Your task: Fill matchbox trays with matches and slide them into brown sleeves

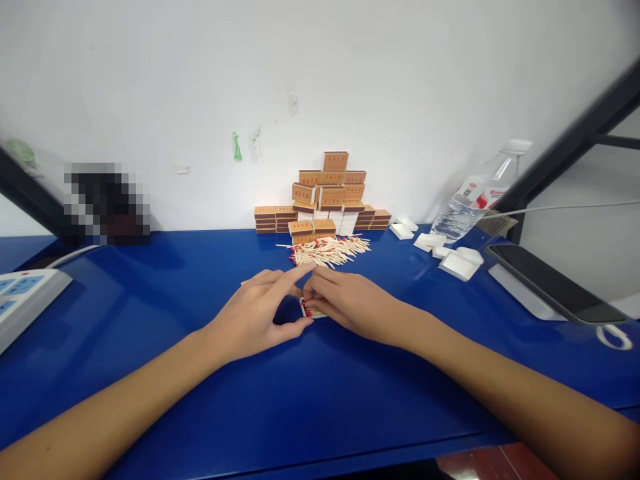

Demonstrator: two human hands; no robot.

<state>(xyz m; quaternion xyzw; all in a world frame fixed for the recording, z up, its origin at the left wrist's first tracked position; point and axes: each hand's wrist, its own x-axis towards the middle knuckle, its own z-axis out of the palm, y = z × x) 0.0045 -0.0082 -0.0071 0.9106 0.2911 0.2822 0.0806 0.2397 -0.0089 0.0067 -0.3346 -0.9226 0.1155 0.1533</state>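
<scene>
A small white matchbox tray (pixel 301 308) lies on the blue table, with red-headed matches (pixel 315 312) in it. My left hand (pixel 255 308) curves round its left end, the thumb at the near corner and the other fingers on the far side. From the right, my right hand (pixel 353 297) bends over the tray, its closed fingertips among the matches; they cover much of it. Just beyond my hands is a loose heap of matches (pixel 330 250). An orange edge (pixel 245 283) shows behind my left hand, mostly hidden.
Matchboxes (pixel 333 195) stand stacked against the wall. Several empty white trays (pixel 459 265) lie at the right, near a plastic bottle (pixel 473 193) and a phone (pixel 557 283). A power strip (pixel 30 300) sits at the left edge.
</scene>
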